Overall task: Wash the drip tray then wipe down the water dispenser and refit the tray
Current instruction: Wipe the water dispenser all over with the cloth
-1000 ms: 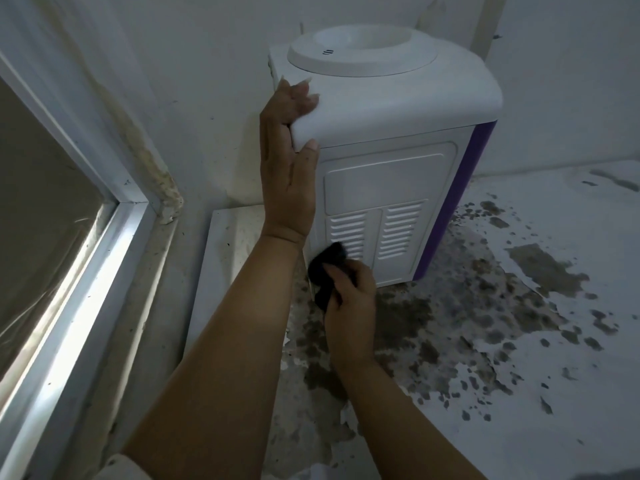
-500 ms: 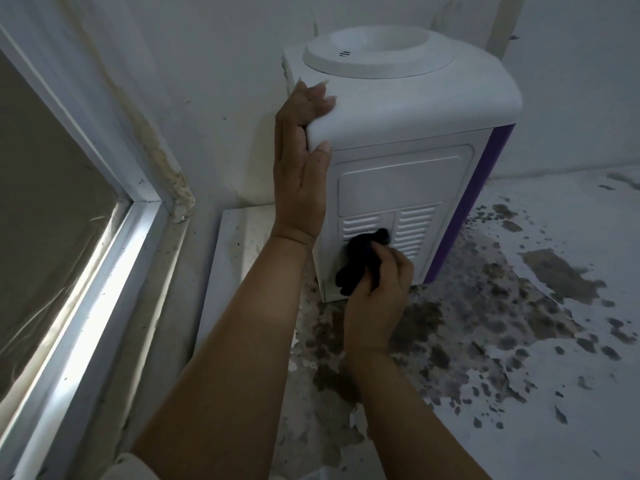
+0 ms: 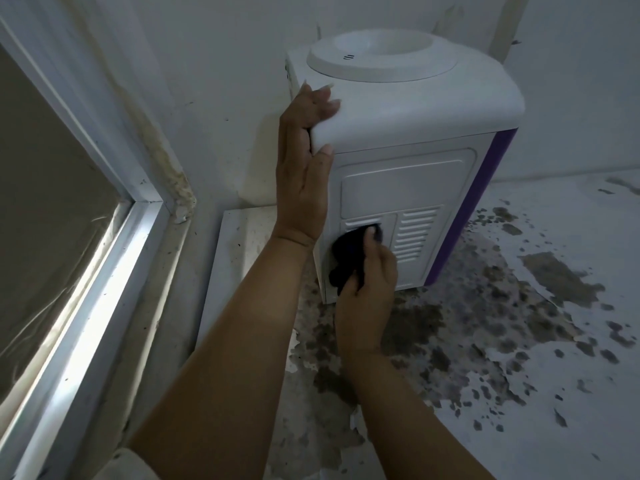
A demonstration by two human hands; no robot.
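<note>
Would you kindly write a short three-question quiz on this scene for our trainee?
1. True or false: the left hand rests on the water dispenser's top corner.
2. What does the right hand press against the vented panel?
3. The trim strip on the dispenser's far edge is: A green, B purple, C red.

Key: 1 true; 2 a dark cloth; 3 B.

Vent slats point(image 3: 360, 224) partly behind cloth point(image 3: 348, 259)

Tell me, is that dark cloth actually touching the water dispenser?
Touching. The head view shows the right hand pressing the dark cloth flat against the water dispenser, over its vent slats, with no gap visible between them.
</note>
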